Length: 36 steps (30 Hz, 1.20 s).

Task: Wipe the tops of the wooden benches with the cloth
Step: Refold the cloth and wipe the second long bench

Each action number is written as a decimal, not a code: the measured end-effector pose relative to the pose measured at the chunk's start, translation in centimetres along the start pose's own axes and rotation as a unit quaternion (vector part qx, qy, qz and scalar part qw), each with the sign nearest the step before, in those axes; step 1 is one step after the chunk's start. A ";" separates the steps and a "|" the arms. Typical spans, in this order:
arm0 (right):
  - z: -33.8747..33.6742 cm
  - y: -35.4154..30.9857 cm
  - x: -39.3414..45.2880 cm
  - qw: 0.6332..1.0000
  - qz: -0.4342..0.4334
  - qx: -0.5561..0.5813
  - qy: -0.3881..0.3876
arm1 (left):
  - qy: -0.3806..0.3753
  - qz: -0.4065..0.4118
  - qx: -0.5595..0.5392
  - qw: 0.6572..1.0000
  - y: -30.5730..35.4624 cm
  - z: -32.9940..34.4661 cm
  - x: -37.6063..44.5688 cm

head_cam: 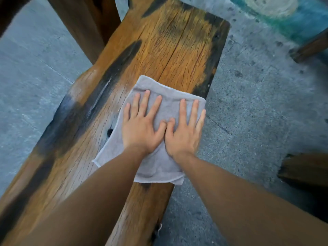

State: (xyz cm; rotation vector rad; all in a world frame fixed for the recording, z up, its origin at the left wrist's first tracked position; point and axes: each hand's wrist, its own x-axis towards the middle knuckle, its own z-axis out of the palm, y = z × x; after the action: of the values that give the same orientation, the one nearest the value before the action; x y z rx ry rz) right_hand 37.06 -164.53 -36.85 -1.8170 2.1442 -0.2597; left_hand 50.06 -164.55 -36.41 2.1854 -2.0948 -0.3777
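A long wooden bench (170,50) with orange-brown grain and dark charred patches runs from bottom left to top centre. A grey cloth (159,167) lies flat on its top, near the right edge, with one corner hanging past that edge. My left hand (142,125) and my right hand (184,128) press flat on the cloth side by side, fingers spread, thumbs touching. Both forearms reach in from the bottom of the view.
Grey concrete floor (248,103) surrounds the bench. A dark wooden post or leg (85,23) stands at the upper left. Another wooden piece (308,48) shows at the right edge, and a dark wooden block (305,169) at the lower right. Painted teal ground (292,20) lies top right.
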 end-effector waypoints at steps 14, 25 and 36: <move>-2.3 0.0 23.7 0.995 -0.040 -0.086 -0.001 | 0.009 0.009 -0.002 1.000 3.8 -1.8 22.1; -4.0 -2.7 39.1 0.993 0.116 -0.005 -0.009 | 0.015 -0.009 -0.006 1.000 7.5 -2.3 37.6; -2.3 -3.4 28.8 0.997 0.067 -0.039 -0.007 | 0.001 -0.015 -0.026 1.000 5.8 -2.3 27.0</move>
State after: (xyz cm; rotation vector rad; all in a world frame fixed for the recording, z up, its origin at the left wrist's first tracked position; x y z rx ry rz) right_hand 35.36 -193.55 -37.10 -1.7001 2.2851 -0.1330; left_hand 45.78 -191.87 -35.97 2.1898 -2.0292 -0.4282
